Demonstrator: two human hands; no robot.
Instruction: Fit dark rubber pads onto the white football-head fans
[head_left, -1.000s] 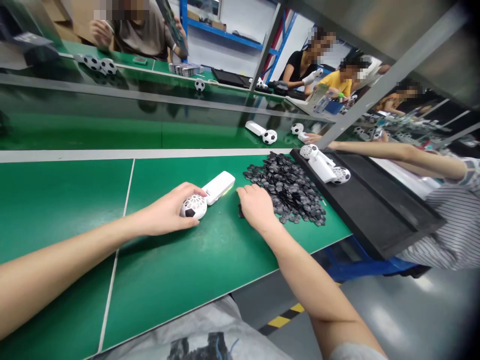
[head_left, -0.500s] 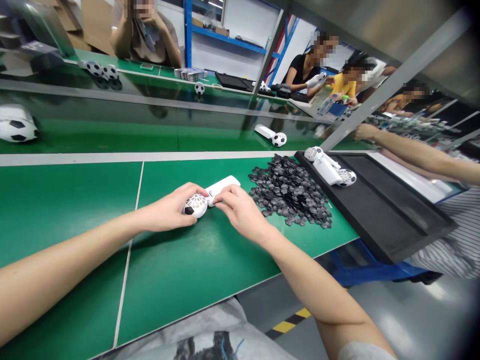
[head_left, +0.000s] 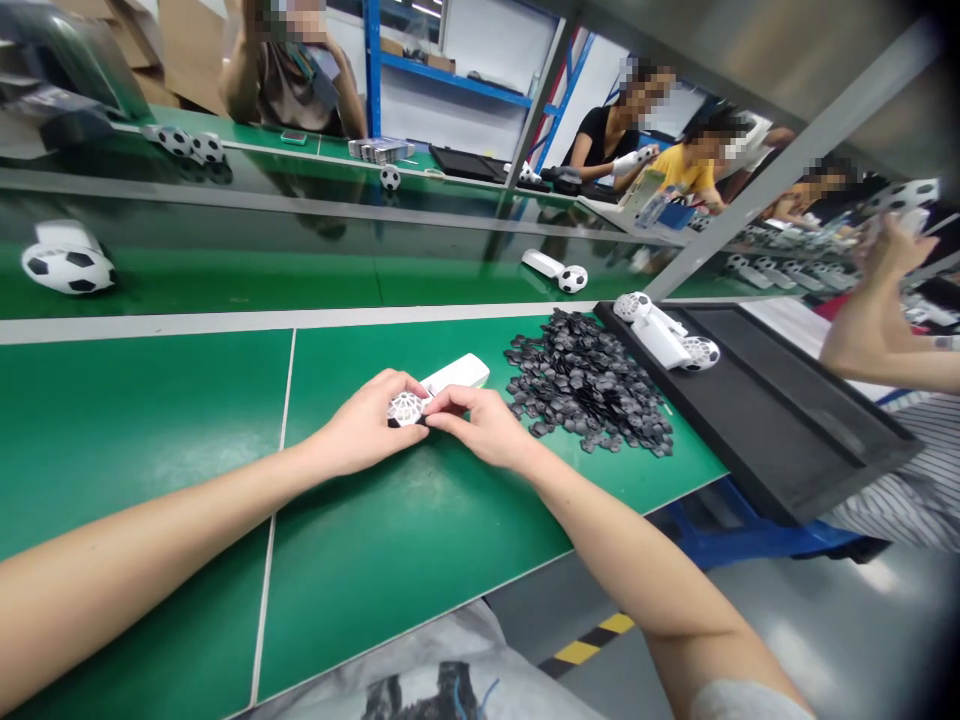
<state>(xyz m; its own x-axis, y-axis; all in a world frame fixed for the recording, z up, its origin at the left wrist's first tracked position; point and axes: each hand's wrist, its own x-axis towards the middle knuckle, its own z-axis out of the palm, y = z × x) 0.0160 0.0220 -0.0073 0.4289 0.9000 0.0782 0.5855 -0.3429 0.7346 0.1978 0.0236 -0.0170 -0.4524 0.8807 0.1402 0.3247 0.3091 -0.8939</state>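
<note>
A white handheld fan with a soccer-ball head and a webbed grille lies on the green bench, its handle pointing away to the right. My left hand grips the round head between thumb and fingers. At the head's right edge, the thumb and fingertips of my right hand are pinched together and touch it. Whatever is between those fingertips is too small to make out. Right of my hands lies a pile of small black plastic pieces.
A black tray with white soccer-ball fans stands at the right. On the belt beyond the bench lie another fan and a soccer-ball fan at the left. Co-workers sit opposite; a co-worker's arm is at the right.
Both hands and the fan have shifted slightly right in view. My right fingers have moved to the head's near right edge. The co-worker's arm at right is now raised, holding a ball-patterned item.
</note>
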